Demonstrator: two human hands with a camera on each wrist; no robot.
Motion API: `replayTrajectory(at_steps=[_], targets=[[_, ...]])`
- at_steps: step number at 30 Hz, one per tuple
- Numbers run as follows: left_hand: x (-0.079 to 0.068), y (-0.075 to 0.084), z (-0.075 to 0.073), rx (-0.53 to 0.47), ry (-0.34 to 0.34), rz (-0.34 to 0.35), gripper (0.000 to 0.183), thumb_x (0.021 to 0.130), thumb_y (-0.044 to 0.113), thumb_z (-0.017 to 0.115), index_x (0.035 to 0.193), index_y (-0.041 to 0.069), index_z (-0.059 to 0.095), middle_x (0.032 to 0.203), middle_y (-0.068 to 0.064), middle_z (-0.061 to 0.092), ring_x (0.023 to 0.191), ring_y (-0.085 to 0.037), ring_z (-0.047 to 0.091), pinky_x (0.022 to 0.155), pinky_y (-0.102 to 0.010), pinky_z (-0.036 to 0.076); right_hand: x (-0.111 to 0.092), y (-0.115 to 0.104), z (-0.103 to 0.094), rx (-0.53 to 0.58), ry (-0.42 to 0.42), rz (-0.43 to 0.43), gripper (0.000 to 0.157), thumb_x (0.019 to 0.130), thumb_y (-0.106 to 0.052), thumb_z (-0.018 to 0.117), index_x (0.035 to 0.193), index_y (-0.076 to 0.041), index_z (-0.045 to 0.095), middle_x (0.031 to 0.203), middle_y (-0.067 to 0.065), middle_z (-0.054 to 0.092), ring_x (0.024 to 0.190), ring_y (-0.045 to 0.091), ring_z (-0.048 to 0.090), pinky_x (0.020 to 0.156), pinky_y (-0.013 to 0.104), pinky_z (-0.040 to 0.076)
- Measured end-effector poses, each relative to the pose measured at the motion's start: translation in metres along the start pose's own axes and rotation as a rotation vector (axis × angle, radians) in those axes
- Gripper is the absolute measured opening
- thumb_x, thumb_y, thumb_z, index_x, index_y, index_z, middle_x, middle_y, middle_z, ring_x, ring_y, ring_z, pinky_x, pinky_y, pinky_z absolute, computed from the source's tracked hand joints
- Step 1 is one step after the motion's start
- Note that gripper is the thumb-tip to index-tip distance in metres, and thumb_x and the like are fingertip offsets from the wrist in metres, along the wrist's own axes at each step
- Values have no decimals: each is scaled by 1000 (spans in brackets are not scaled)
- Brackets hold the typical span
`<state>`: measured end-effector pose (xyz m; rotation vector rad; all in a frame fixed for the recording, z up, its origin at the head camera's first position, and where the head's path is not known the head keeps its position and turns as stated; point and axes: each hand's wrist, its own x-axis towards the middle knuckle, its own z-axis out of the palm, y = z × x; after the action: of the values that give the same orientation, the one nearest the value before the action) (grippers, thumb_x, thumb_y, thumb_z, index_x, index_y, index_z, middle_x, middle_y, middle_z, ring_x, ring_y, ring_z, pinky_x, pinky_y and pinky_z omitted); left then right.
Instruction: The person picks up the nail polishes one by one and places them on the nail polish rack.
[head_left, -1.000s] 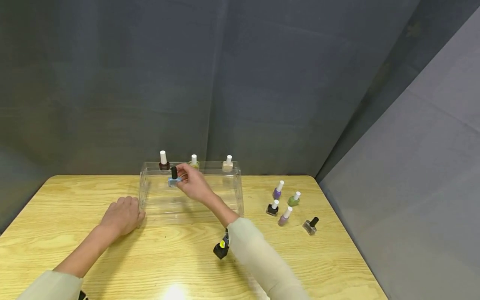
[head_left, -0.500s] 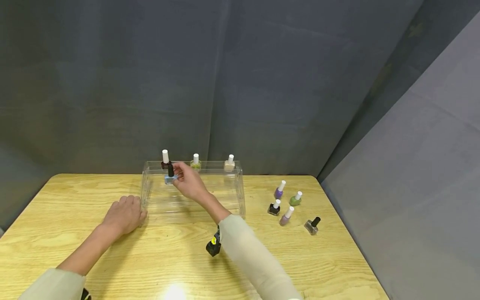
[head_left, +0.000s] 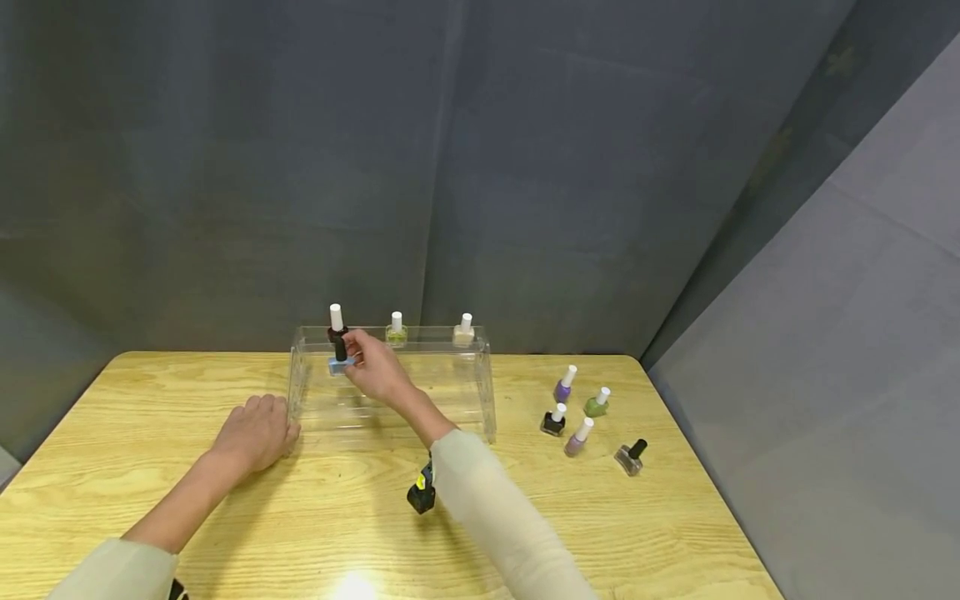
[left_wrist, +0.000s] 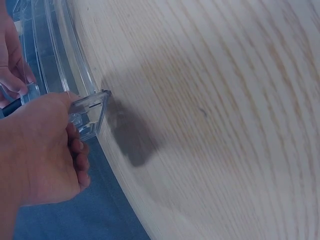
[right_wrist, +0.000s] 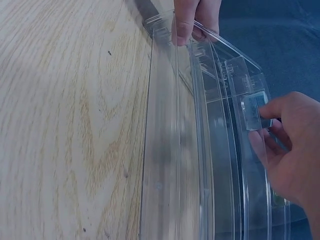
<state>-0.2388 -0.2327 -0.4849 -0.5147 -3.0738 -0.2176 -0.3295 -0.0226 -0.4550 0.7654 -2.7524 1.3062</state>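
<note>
My right hand (head_left: 378,368) pinches a light blue nail polish bottle (right_wrist: 254,111) with a black cap, upright at the upper left tier of a clear stepped display rack (head_left: 486,379). In the right wrist view, thumb and fingers lie on either side of the bottle. My left hand (head_left: 255,432) grips the rack's left side; the right wrist view has its thumb in front and its other fingers curled behind. On the rack's top tier stand a dark bottle (head_left: 337,335), a yellow-green bottle (head_left: 397,336) and a cream bottle (head_left: 463,337), all white-capped.
Right of the rack, a purple bottle (head_left: 562,391), a green bottle (head_left: 596,408), a black bottle (head_left: 552,424) and a mauve bottle (head_left: 575,445) stand on the wooden table (head_left: 337,517). A black-capped greyish bottle (head_left: 627,462) is nearest the right edge. Dark curtains hang behind.
My right hand has shifted slightly left with the blue bottle, bringing it in front of the dark bottle. The left hand keeps its hold on the rack. The head view has turned a little.
</note>
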Motion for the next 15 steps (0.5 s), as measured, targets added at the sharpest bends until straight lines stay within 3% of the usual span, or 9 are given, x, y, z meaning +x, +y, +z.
replayTrajectory(at_steps=[15], targets=[[0, -3, 0, 6, -1, -19, 34, 99, 25, 56, 101, -9, 52, 93, -17, 54, 87, -35, 51, 74, -52, 44, 4, -7, 5, -71, -12, 22, 36, 94, -3, 66, 129, -8, 57, 113, 4, 64, 99, 10, 62, 83, 16, 47]])
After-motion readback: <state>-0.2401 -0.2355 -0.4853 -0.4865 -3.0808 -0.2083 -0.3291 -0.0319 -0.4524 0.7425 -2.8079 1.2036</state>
